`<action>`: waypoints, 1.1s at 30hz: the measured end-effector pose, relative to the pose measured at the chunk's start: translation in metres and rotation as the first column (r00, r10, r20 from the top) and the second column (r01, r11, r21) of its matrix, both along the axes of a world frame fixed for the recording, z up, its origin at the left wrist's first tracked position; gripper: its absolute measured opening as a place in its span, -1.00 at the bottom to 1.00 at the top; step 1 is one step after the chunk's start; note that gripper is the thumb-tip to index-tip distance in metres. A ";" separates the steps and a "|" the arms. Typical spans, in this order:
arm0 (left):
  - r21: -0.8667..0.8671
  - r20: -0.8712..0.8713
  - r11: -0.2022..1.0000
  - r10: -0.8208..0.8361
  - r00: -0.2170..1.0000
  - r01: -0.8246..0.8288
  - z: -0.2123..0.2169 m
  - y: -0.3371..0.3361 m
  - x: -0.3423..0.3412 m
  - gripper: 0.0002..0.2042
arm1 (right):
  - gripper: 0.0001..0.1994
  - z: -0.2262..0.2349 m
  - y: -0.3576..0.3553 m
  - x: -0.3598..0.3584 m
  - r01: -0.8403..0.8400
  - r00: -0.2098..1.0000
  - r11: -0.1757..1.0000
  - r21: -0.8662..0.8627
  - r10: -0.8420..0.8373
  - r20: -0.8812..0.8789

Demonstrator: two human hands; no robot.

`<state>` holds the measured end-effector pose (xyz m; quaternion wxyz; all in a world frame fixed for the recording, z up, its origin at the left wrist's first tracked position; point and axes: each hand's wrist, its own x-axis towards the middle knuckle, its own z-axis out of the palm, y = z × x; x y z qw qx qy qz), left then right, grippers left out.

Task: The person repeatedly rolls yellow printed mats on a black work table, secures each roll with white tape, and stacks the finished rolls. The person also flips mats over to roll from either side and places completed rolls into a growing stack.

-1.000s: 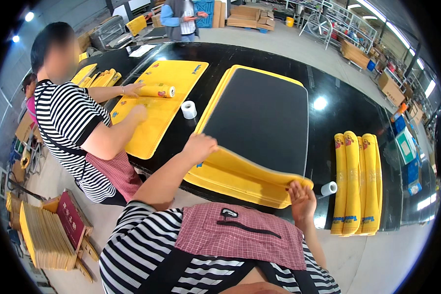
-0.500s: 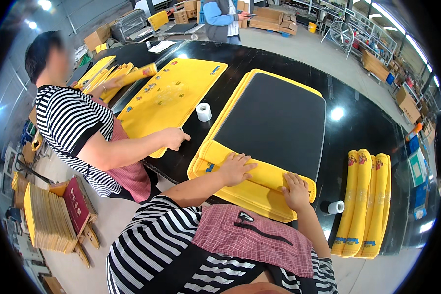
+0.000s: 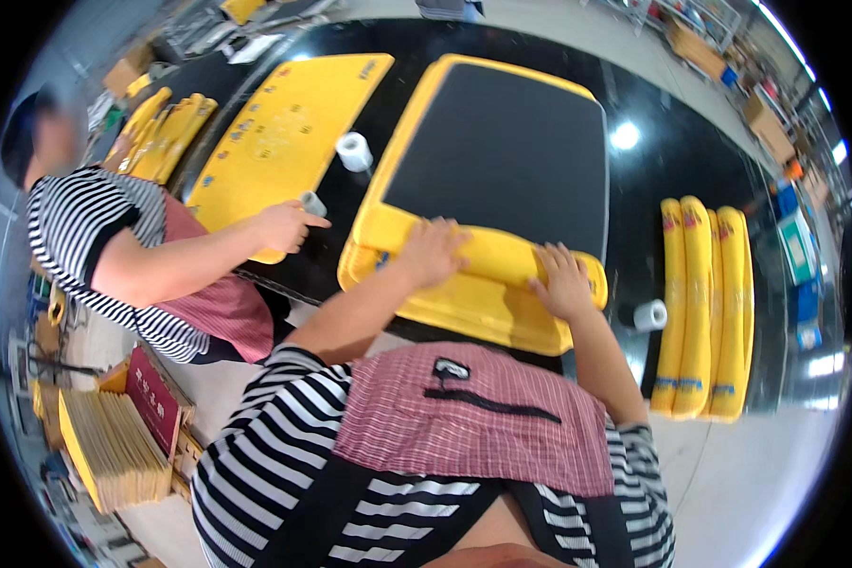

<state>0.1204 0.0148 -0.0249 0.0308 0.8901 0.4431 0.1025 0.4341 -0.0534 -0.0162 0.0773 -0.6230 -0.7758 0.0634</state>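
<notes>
Curled the near edge of the top mat (image 3: 511, 142), held up as a flap a second ago, into a tube (image 3: 502, 254). Shifted left hand (image 3: 433, 254) inward from its corner and laid right hand (image 3: 566, 281) over the tube. Cleared the flat mat (image 3: 284, 133) beside the co-worker (image 3: 114, 227) of its earlier roll, carried toward the pile of yellow rolls (image 3: 178, 144). Brought a small tape roll (image 3: 313, 203) into sight at the co-worker's hand (image 3: 286, 226).

Black table (image 3: 634, 180) is spanning the middle, glare spot (image 3: 625, 135) showing on top. Pale floor (image 3: 719, 483) is running round it. Cartons (image 3: 767, 126) are sitting upper right, near a rack (image 3: 713, 21). Strip lights (image 3: 788, 41) are glowing beyond.
</notes>
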 end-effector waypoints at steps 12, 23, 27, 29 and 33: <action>-0.002 0.098 0.997 -0.073 0.992 0.073 0.008 -0.038 -0.014 -0.49 | -0.40 0.039 -0.014 -0.023 -0.080 0.996 0.994 -0.074 0.076 -0.056; 0.044 0.206 0.991 -0.133 0.969 0.127 0.000 -0.071 -0.033 -0.64 | -0.58 0.007 -0.062 -0.068 -0.055 0.982 0.991 0.122 0.075 -0.173; 0.030 0.254 0.990 -0.142 0.957 0.139 -0.008 -0.077 -0.037 -0.64 | -0.59 0.001 -0.073 -0.078 -0.093 0.975 0.976 0.198 0.129 -0.181; 0.013 0.275 0.990 -0.136 0.952 0.138 -0.007 -0.079 -0.041 -0.67 | -0.59 -0.002 -0.075 -0.080 -0.111 0.975 0.975 0.191 0.144 -0.169; 0.054 0.305 0.994 -0.109 0.946 0.097 -0.021 -0.089 -0.043 -0.73 | -0.61 -0.005 -0.085 -0.081 -0.100 0.967 0.978 0.181 0.138 -0.214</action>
